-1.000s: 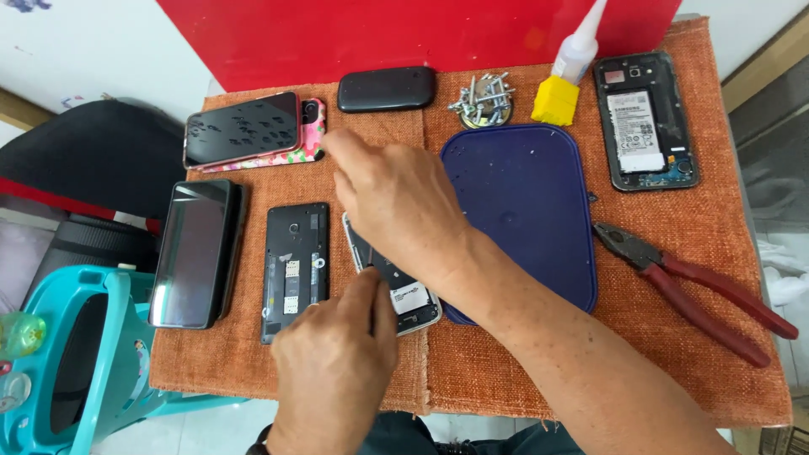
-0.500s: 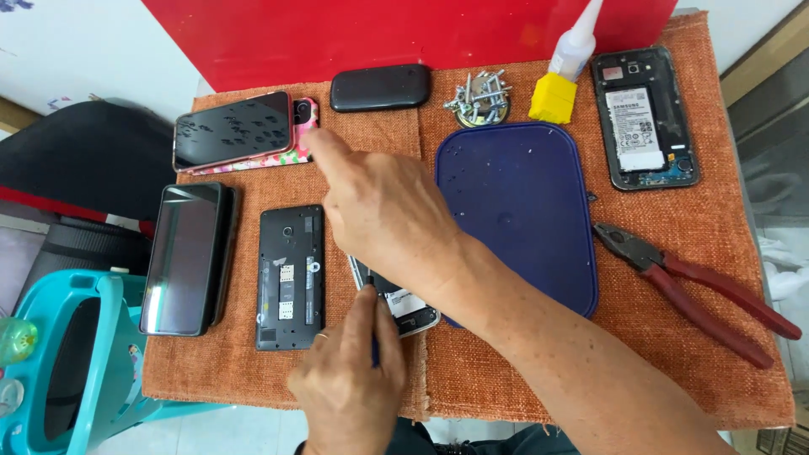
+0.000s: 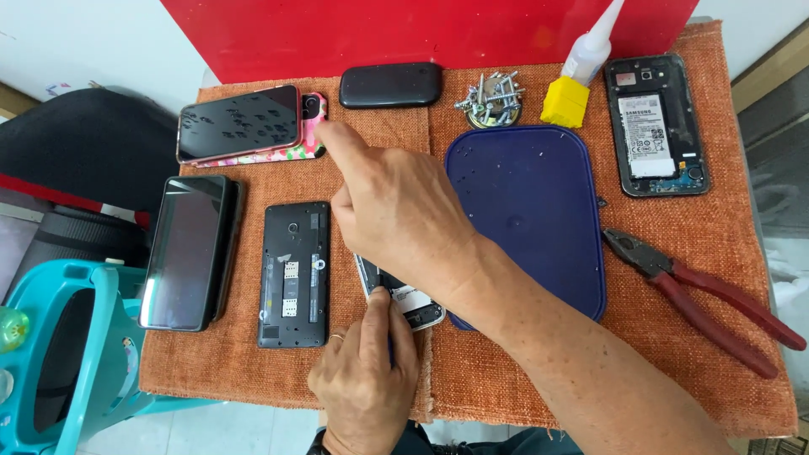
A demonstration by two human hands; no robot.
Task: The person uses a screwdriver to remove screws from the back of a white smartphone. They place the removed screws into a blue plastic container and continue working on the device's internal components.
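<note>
On the orange cloth of the bench — I work an opened phone (image 3: pixel 403 295).
My right hand (image 3: pixel 404 215) has slid off it toward the pink-cased phone (image 3: pixel 253 126), finger out; my left hand (image 3: pixel 366 371) now pinches a dark tool at its edge — blue tray (image 3: pixel 539 211) beside, pliers (image 3: pixel 699 299) clear.

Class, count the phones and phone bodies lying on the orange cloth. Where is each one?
6: two stacked phones top left, black phone far left, opened phone beside it, one under the hands, opened phone top right. The stack may hide more.
</note>
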